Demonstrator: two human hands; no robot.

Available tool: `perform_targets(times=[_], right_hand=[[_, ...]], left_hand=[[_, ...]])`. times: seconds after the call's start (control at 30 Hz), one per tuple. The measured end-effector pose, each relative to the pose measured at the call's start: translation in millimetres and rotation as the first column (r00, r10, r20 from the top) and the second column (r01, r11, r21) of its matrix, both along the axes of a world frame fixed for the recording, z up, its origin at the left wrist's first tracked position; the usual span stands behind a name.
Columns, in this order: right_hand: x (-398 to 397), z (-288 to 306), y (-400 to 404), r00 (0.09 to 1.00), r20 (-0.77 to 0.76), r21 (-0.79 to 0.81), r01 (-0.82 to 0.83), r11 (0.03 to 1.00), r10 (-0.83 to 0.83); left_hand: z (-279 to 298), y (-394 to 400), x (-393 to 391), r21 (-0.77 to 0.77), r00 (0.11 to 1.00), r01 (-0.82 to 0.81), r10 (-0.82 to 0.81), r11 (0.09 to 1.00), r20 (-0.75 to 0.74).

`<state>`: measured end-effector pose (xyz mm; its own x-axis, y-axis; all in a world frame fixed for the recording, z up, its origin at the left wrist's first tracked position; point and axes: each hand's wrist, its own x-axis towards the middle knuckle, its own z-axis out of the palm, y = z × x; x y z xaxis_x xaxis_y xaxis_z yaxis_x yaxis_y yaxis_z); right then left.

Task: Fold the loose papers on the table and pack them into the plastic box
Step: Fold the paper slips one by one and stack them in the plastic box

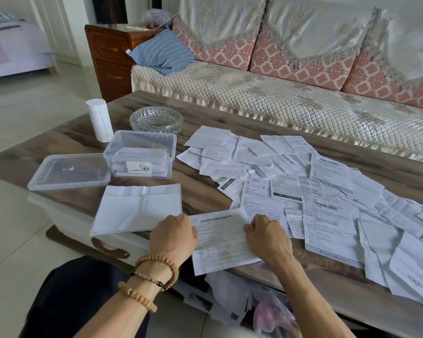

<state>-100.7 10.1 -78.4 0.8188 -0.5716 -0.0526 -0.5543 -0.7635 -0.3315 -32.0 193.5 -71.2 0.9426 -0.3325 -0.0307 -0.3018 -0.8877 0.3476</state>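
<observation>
Behind, sofa (279, 98) flanks paper-strewn wooden table (205, 106).

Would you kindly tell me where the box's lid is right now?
In the head view, the clear lid lies on the table's left end, immediately left of the open plastic box.

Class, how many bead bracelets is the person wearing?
2, both on the left wrist: one bracelet nearer the left hand, the other bracelet further up the forearm. The right wrist shows none.
</observation>
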Motion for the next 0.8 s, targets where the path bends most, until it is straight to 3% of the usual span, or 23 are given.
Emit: perform_targets(times=[0.37,0.53,0.67,0.8], right_hand=[[-0.6,-1.6,3.0,0.999,0.026,-0.032,0.029,0.999,-0.028],[-0.9,-0.6,6.2,0.999,0.026,-0.067,0.027,0.997,-0.026],[-1.0,0.1,7.7,0.999,0.032,-0.069,0.033,0.997,-0.031],[-0.3,-1.6,8.3,0.999,0.035,-0.098,0.026,0.995,-0.023]], left_hand=[[-4.7,1.7,-2.9,-0.002,0.997,0.025,-0.025,1.0,0.069],[2.8,2.4,-6.4,0.106,0.966,0.057,-0.082,0.993,0.244],[3.6,-4.0,-9.3,0.031,0.889,0.292,-0.283,0.956,0.36],[-8.8,-15.4,-15.4,0.094,0.734,0.624,-0.623,0.776,0.27]])
